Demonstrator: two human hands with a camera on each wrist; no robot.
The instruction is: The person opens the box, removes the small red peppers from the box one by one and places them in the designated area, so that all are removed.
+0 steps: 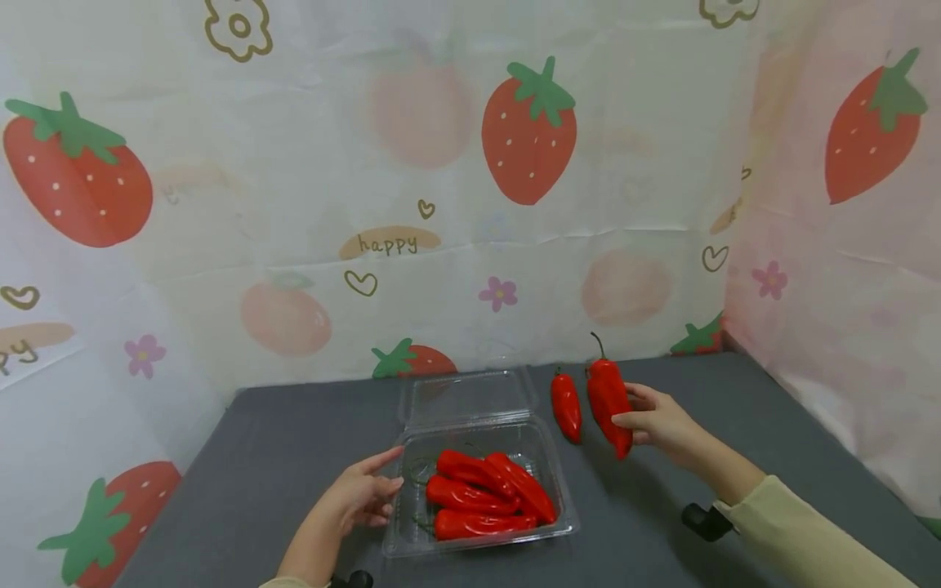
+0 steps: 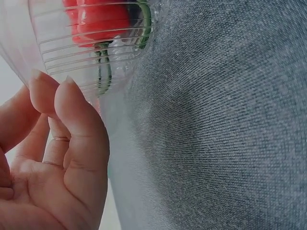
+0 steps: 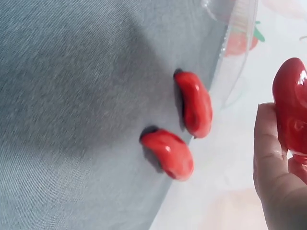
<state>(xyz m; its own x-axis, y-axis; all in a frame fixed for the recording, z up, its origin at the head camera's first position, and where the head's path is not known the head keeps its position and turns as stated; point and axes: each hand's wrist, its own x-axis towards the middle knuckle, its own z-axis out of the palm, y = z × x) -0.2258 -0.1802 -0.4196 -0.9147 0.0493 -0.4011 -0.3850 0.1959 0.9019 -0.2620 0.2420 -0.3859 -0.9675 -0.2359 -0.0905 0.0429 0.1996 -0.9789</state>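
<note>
My right hand [image 1: 654, 420] holds a glossy red chili pepper [image 1: 608, 404] above the grey tabletop, its thin stem pointing up and away. In the right wrist view, two more red peppers, a nearer one [image 3: 168, 153] and a farther one [image 3: 194, 104], lie on the table beyond that hand. A clear plastic clamshell box [image 1: 547, 457] stands with its lid raised at the back, several red peppers [image 1: 478, 490] piled inside. At the box's left side, my left hand [image 1: 356, 498] has its loosely bent fingers right at the rim, with green stems [image 2: 103, 72] visible through the ribbed wall.
The grey table [image 1: 301, 457] reaches back to a white cloth backdrop [image 1: 331, 163] printed with strawberries and hearts. A pink side cloth [image 1: 831, 302] borders the right edge. Near the right sleeve, a black wrist mount [image 1: 707, 521] sticks out over the table.
</note>
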